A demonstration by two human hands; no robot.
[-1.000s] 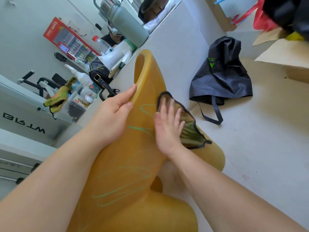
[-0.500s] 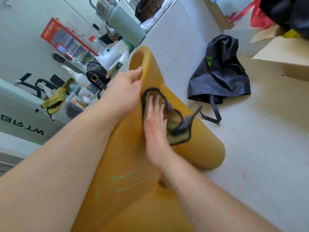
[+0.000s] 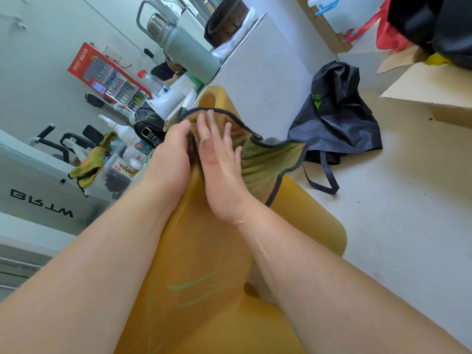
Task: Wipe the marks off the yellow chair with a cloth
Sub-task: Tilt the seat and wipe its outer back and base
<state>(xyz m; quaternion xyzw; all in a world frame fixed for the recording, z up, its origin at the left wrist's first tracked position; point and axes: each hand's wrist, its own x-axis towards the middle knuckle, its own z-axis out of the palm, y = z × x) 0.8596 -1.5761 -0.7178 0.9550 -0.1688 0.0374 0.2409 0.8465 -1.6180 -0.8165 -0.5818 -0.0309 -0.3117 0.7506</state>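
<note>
Mid-wipe: right hand [image 3: 222, 169] flat, fingers straight, presses cloth [image 3: 268, 162] on upper chair [image 3: 204, 246] back, left hand [image 3: 169, 154] at the chair edge beside it (fingers hidden, grip unclear); green marks [image 3: 190, 284] remain lower down, so next stroke probably goes there.

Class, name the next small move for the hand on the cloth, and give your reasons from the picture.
Probably slide the right hand and cloth down the yellow chair toward the green marks. The flat hand presses the cloth high on the chair back, while those streaks show lower down, uncovered.
</note>
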